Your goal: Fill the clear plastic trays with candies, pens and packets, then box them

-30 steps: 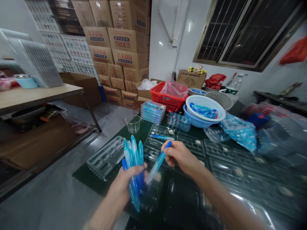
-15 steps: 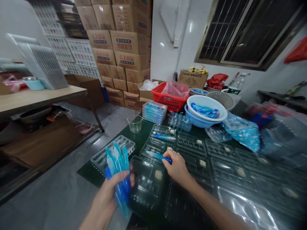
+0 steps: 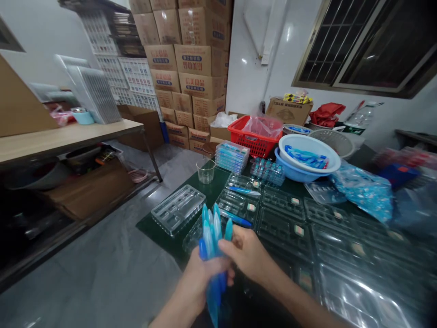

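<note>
Far left, a wooden table (image 3: 68,136) stands beside cardboard cartons (image 3: 191,59) stacked at upper middle. Lower centre, on a green mat (image 3: 153,229): a clear blister tray (image 3: 178,209), empty. Left hand (image 3: 205,278) wrapped closed around a bundle of pen-shaped blue plastic pieces (image 3: 213,232), tips up; right hand (image 3: 246,255) pressed against the same bundle from the other side, fingers closed, slightly blurred. Work in hand appears to be sorting these pieces over the trays. Two single blue pieces (image 3: 236,218) lie in clear trays just beyond the hands. Both hands are on the bundle, so the next move calls for one to come free. Upper right: red basket (image 3: 246,141), white bowl (image 3: 309,150) nested in a blue bowl (image 3: 290,173).
</note>
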The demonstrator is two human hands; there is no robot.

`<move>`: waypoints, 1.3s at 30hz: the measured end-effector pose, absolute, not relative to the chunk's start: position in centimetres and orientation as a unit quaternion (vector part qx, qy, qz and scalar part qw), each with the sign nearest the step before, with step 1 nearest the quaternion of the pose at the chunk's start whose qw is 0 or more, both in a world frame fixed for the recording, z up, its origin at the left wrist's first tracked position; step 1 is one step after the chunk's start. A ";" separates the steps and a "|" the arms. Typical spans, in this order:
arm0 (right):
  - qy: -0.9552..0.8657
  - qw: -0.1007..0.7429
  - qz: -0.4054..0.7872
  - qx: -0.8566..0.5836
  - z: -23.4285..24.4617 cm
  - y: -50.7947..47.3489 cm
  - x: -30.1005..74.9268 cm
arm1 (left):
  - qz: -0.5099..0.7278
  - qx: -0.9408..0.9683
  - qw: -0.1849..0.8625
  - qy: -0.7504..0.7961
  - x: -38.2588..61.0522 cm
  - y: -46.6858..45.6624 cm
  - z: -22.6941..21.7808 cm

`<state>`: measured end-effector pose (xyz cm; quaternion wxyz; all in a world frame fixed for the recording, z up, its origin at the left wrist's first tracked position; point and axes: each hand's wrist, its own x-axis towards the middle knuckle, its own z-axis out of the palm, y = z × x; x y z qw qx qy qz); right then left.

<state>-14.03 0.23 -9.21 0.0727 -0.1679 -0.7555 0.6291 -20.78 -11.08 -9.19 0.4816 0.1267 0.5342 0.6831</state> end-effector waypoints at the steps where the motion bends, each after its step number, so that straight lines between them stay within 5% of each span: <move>1: -0.737 0.069 0.651 -0.167 -9.1 0.0 -13.8 | 0.686 0.120 0.491 0.524 -20.4 -11.1 -9.2; 10: -0.678 0.233 0.659 -0.229 -6.9 1.1 -11.0 | 0.757 0.073 0.412 0.502 -22.1 -13.6 -9.2; 16: -0.680 0.210 0.659 -0.242 -8.6 1.1 -9.2 | 0.809 0.048 0.299 0.504 -25.5 -17.0 -8.9; 30: -0.938 0.279 0.181 -0.096 -12.3 -3.4 -13.0 | 0.777 0.081 0.340 0.523 -22.9 -16.0 -8.7; 39: -0.731 0.228 0.603 -0.223 -8.1 -0.9 -11.1 | 0.603 0.168 0.492 0.605 -18.7 -11.8 -8.9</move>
